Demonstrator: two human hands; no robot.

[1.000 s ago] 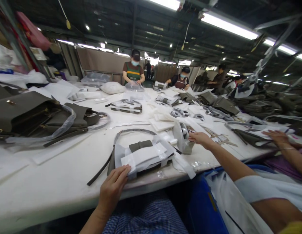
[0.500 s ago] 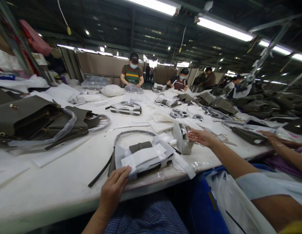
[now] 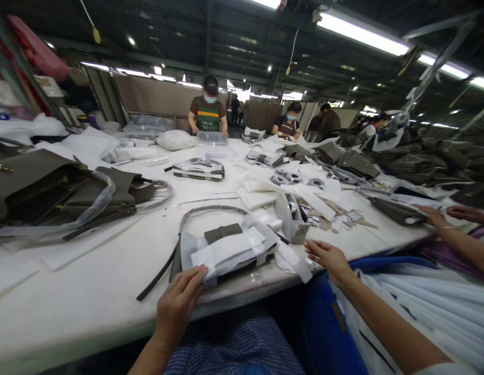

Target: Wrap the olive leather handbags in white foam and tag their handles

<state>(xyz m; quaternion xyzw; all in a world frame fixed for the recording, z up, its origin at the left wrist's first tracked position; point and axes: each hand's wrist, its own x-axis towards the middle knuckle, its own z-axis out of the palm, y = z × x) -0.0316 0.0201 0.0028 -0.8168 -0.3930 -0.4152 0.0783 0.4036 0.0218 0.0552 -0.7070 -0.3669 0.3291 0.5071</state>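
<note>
On the table before me lies a dark olive handbag [image 3: 222, 234], partly covered with white wrapping paper [image 3: 230, 250] and tape, its strap [image 3: 158, 276] trailing to the left. My left hand [image 3: 182, 294] grips the bag's near left corner, fingers on top of the paper and thumb out of sight. To the right, my right hand [image 3: 327, 258] hovers by the table's front edge, below a grey tape dispenser [image 3: 298, 229] and apart from it. Its fingertips are brought together; anything between them is too small or clear to make out.
Several olive handbags [image 3: 42, 179] are spread at the left, and more are piled at the far right. Paper scraps [image 3: 345, 219] lie beyond the dispenser. A blue bin [image 3: 331, 323] stands under the table edge. A co-worker's hands [image 3: 433, 213] rest on a bag at right.
My right hand has come away from the tape dispenser, moving down and towards me to the table edge. My left hand stays on the bag's corner. The view has shifted slightly.
</note>
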